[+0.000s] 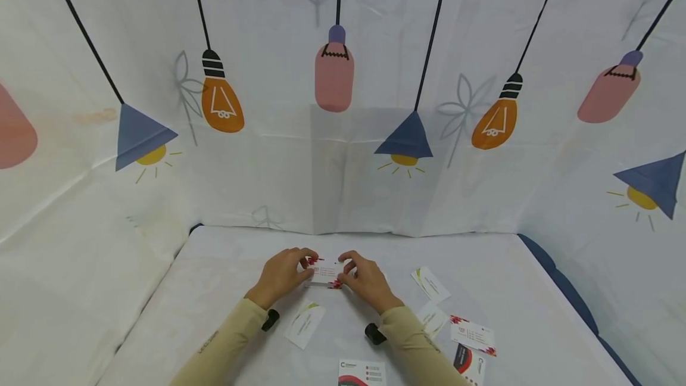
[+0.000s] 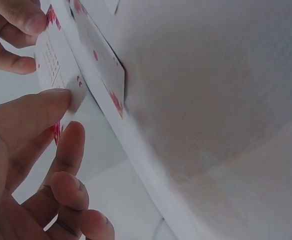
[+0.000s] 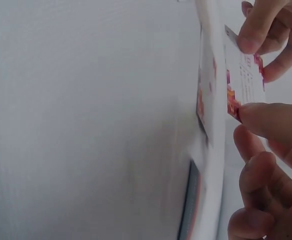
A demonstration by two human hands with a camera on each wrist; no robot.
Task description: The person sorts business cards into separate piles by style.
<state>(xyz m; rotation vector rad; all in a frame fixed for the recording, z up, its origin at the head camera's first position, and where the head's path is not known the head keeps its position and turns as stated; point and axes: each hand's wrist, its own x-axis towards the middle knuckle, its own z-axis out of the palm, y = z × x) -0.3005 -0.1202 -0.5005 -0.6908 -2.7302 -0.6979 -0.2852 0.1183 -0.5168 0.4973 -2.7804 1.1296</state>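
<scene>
Both hands hold one white business card [image 1: 326, 273] with red floral corners above the middle of the table. My left hand [image 1: 282, 276] pinches its left end between thumb and fingers. At the other end, the thumb and fingers of my right hand [image 1: 370, 282] pinch it. Seen from the left wrist, the held card [image 2: 56, 60] is tilted up, and a second red-cornered card [image 2: 103, 65] lies just beneath it on the table. That lower card [image 3: 206, 90] also shows from the right wrist; in the head view it is mostly hidden.
White cards with a green curve lie near the left forearm [image 1: 305, 324] and at right [image 1: 430, 285], [image 1: 432, 318]. Further right are a red-cornered card [image 1: 473, 335] and a black-and-red card [image 1: 470, 364]. Another red-and-black card [image 1: 362, 372] sits at the front. A printed cloth [image 1: 278, 171] hangs behind.
</scene>
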